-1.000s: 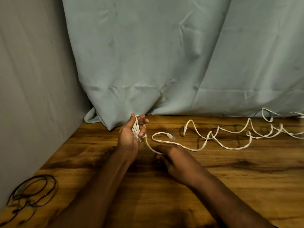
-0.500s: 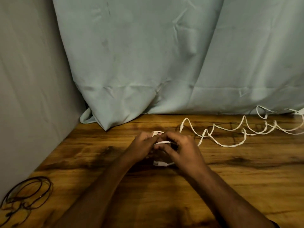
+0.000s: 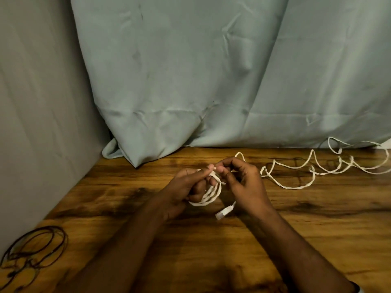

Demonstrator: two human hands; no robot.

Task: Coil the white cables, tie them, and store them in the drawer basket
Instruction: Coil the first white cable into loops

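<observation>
My left hand (image 3: 183,188) grips a small coil of flat white cable (image 3: 208,195), the loops hanging from its fingers over the wooden table (image 3: 296,229). Close beside it, my right hand (image 3: 243,180) pinches the same cable at the top of the coil. A white plug (image 3: 224,212) dangles below the right palm. The loose rest of the white cable (image 3: 313,172) snakes across the table to the right, up to the curtain's foot. No drawer basket is in view.
A thin dark cable (image 3: 33,256) lies coiled at the table's near left corner. A grey-green curtain (image 3: 211,70) hangs behind the table, and a grey wall (image 3: 38,113) closes off the left side.
A second ago the hands were apart, the right one low on the table. They came together, and now hold the coil between them, slightly lifted, with the plug hanging free.
</observation>
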